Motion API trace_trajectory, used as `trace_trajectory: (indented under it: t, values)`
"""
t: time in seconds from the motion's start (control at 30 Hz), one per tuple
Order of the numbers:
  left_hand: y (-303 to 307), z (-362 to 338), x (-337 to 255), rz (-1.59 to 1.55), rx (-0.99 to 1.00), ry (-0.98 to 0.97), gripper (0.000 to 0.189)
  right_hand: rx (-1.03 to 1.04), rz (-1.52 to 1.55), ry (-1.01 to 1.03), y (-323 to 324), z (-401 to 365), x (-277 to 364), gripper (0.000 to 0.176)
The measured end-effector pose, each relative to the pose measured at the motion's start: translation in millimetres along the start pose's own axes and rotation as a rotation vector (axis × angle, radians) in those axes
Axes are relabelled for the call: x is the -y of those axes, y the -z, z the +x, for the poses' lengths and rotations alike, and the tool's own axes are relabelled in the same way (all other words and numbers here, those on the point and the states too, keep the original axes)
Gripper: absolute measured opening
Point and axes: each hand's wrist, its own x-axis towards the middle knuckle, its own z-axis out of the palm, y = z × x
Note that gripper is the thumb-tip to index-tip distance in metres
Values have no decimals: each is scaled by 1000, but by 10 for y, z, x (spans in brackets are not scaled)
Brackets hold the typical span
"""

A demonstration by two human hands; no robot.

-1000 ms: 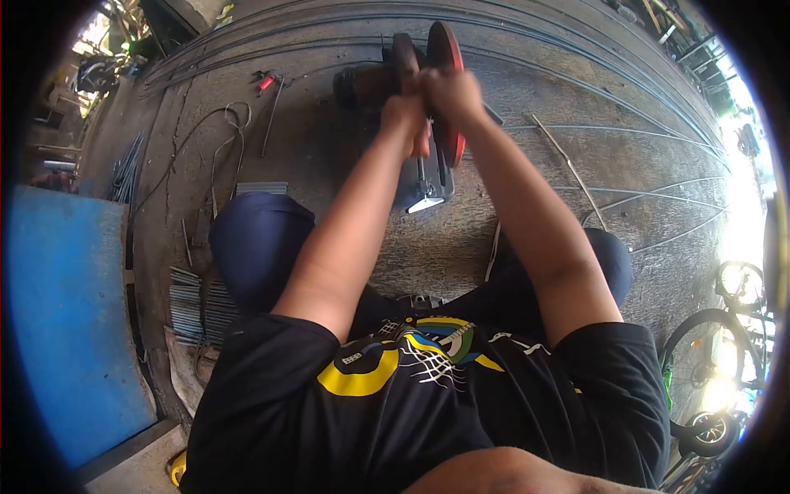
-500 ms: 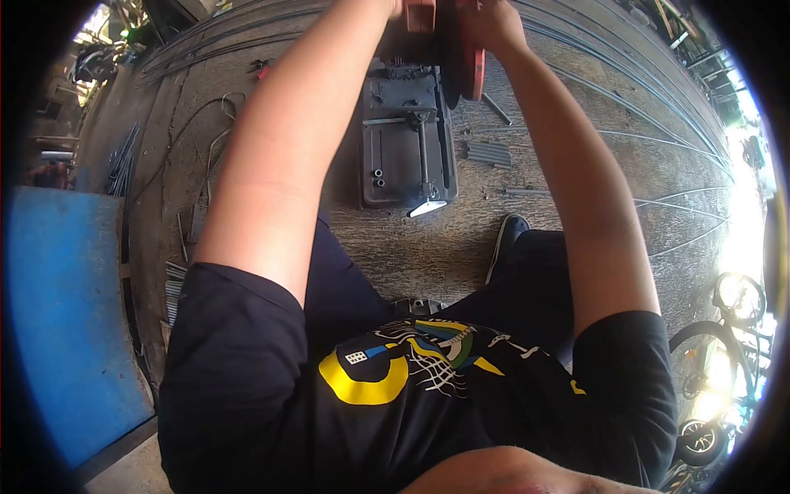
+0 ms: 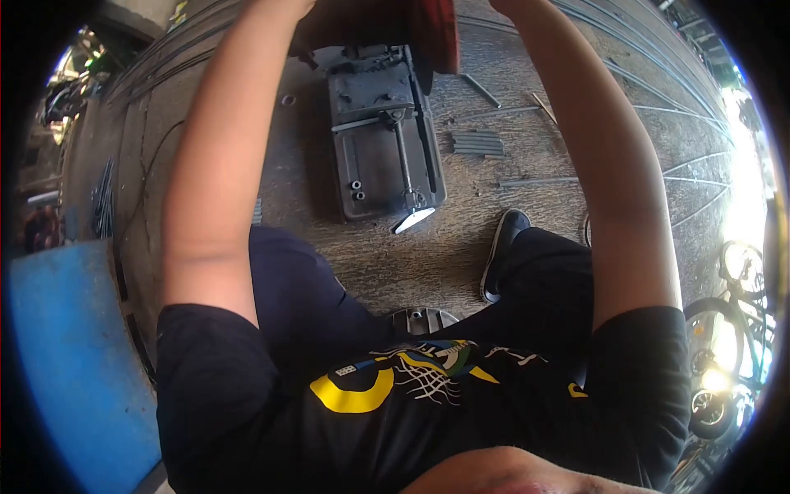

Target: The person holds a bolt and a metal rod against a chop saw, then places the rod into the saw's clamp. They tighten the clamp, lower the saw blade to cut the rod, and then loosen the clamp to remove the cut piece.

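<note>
A cut-off saw (image 3: 383,177) stands on the floor in front of me, with a dark base, a screw clamp (image 3: 403,152) and a white-looking handle at the near end. Its red guard (image 3: 443,37) runs off the top edge of the view. My left hand (image 3: 298,5) is at the top edge, left of the saw's upper part, with its fingers cut off from view. To the right of the guard, apart from it as far as shown, is my right hand (image 3: 512,6). Its fingers are also out of frame.
Short cut rods (image 3: 477,143) lie in a row right of the saw, and a loose rod (image 3: 481,90) sits above them. Long thin rods (image 3: 683,107) stretch across the right side. A blue panel (image 3: 78,346) stands at left, bicycles (image 3: 724,329) at right.
My arms have spread apart; the right hand has come away from the red guard. The saw appears further left and slightly turned in view.
</note>
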Motion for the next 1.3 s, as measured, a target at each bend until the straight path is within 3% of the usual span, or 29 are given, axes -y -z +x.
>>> trace_trajectory:
  t: [0.03,0.13,0.2,0.23,0.33,0.37,0.4,0.5,0.6,0.67,0.73,0.87,1.0,1.1,1.2,1.27,1.3]
  values:
    - [12,-6,14,-45,12,-17,47,-75,32,-184,164,63,-185,34]
    - [0,-162,-188,-171,58,-3,42,-118,-232,-314,686,266,-1527,43]
    - [22,-147,-130,-223,78,-26,40,462,-1906,26,896,249,-2494,27]
    - [87,-172,-155,-347,168,-8,39,527,-1727,47,843,10,-2570,24]
    - [-161,-209,-74,-265,21,-138,37,746,-1508,-97,896,-322,-3279,24]
    - [-249,-217,-26,-195,-59,-179,37,678,-1368,-224,925,-410,-3542,25]
    - [-185,-212,26,-332,21,-87,40,687,-1355,-238,930,-467,-3634,25]
    - [190,-156,155,-734,254,209,49,599,-1189,-574,927,-707,-3982,34]
    - [448,-167,232,-998,375,392,55,590,-1123,-638,877,-854,-4088,33]
    - [516,-239,239,-379,102,143,52,531,-1121,-581,777,-900,-4064,28]
    - [491,-254,214,-346,30,150,51,480,-1203,-725,711,-853,-3988,28]
    - [317,-270,59,-278,-236,140,47,555,-1245,-727,627,-917,-3759,28]
    - [636,-361,145,-340,-203,104,40,503,-1298,-516,581,-1036,-3826,29]
    - [909,-423,122,-219,-36,-41,34,536,-1225,-331,752,-991,-3591,29]
    - [1145,-459,-75,-55,-15,-121,39,719,-1235,-470,1006,-999,-2935,31]
    - [1013,-265,-375,-263,324,-450,53,754,-1252,-471,1180,-1218,-2773,31]
    - [1049,-332,-515,-256,329,-447,47,820,-1262,-452,1250,-1390,-2799,27]
